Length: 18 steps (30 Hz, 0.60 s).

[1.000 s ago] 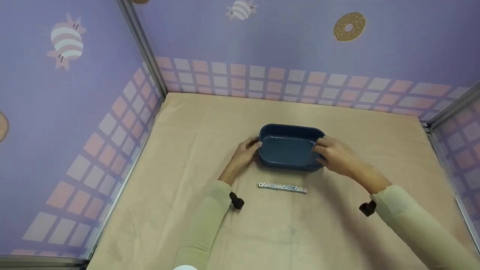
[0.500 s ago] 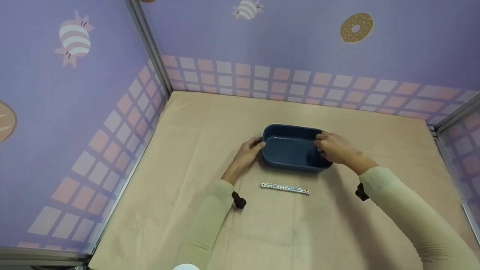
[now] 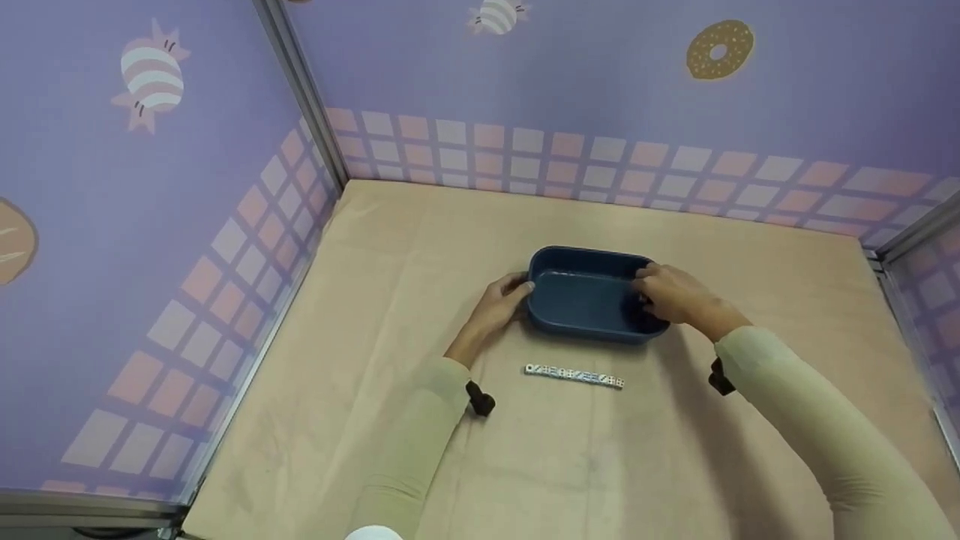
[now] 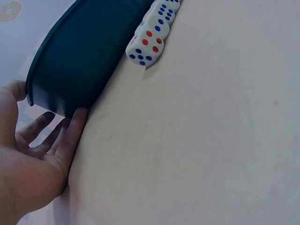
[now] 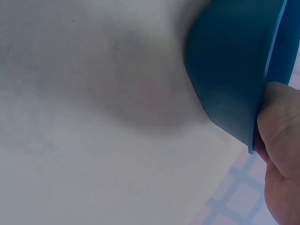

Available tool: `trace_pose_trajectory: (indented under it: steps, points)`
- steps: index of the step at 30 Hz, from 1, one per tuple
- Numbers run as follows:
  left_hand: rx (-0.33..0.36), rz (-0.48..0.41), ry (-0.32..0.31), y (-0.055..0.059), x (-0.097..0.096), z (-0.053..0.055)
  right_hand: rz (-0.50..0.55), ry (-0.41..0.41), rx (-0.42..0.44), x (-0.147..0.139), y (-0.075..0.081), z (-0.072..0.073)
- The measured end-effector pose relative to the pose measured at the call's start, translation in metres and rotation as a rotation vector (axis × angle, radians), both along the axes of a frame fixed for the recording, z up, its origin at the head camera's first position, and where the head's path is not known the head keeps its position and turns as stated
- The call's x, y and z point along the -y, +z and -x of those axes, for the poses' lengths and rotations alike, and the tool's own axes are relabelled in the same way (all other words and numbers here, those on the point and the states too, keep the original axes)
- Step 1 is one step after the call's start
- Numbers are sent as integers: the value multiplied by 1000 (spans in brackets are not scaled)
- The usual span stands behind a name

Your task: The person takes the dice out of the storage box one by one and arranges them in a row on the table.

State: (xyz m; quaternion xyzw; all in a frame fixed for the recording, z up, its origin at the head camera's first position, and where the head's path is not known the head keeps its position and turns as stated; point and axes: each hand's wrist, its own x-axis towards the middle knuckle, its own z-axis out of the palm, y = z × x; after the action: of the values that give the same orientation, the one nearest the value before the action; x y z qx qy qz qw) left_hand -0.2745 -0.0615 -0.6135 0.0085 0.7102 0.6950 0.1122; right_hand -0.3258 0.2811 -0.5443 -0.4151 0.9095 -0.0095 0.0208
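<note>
A dark blue rectangular box point(image 3: 585, 300) with rounded corners stands on the cloth-covered table. My left hand point(image 3: 499, 304) holds its left end, the thumb at the rim and the fingers against the outer wall. In the left wrist view, that hand point(image 4: 42, 154) shows its fingers spread under the rim. My right hand point(image 3: 671, 292) reaches over the right end with curled fingers down inside; I cannot tell what they hold. In the right wrist view, the box wall point(image 5: 229, 70) hides these fingertips. A straight row of white dice point(image 3: 574, 376) lies just in front of the box.
Beige cloth point(image 3: 420, 247) covers the table. Purple patterned panels point(image 3: 585, 82) close it in at the back and sides, with a metal post point(image 3: 304, 90) at the back left corner. Each sleeve cuff carries a small black device point(image 3: 480, 399).
My right hand has gone from the box's right rim further inside, where a small pale bit shows at its fingertips half a second ago. My left hand keeps its hold; the dice row is unchanged.
</note>
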Motion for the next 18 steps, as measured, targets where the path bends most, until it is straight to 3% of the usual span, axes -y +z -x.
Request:
trace_pose_trajectory:
  steps: [18]
  points:
    - [7,-19,2,0,0,0,-112,20,-16,7,-3,4]
